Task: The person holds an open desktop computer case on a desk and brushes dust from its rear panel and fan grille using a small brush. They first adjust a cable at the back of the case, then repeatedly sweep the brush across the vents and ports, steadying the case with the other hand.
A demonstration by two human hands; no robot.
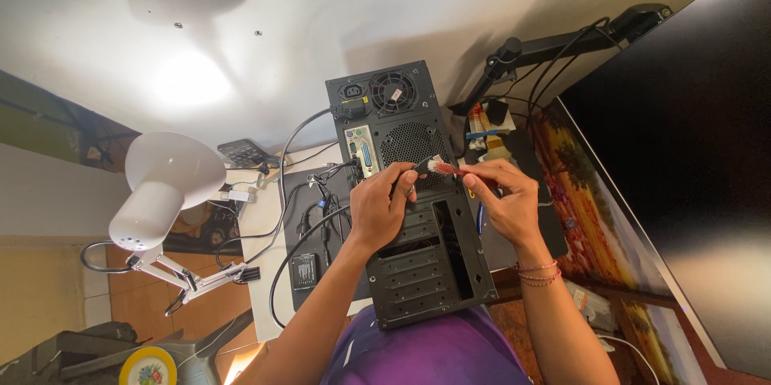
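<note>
Nearest the camera is a purple garment (438,349) on the person's lap or chest, and the near end of a black desktop computer case (418,272) rests just above it, with its rear panel pointing away toward the far wall.

At the far left stands a white desk lamp (165,180) on a jointed arm, its shade tilted down. Just right of it, on the white desk (261,224), lie a dark calculator (245,152) and a tangle of black cables (313,208) that runs up to the power socket on the case's back panel. A small black adapter block (305,270) lies beside the case on a dark mat.

The left hand (381,204) is curled closed over the case's rear panel, fingers pinching the pale end of a small brush (440,167). The right hand (502,196) is also closed, thumb and fingers gripping the brush's red handle end, with beaded bracelets (536,272) on its wrist. The brush sits between both hands, just over the perforated vent area of the case, below the round rear fan (392,90).

To the right, a black monitor arm (562,44) carries cables, and a large dark monitor screen (683,160) fills the right side above a colourful landscape desk mat (594,216).
</note>
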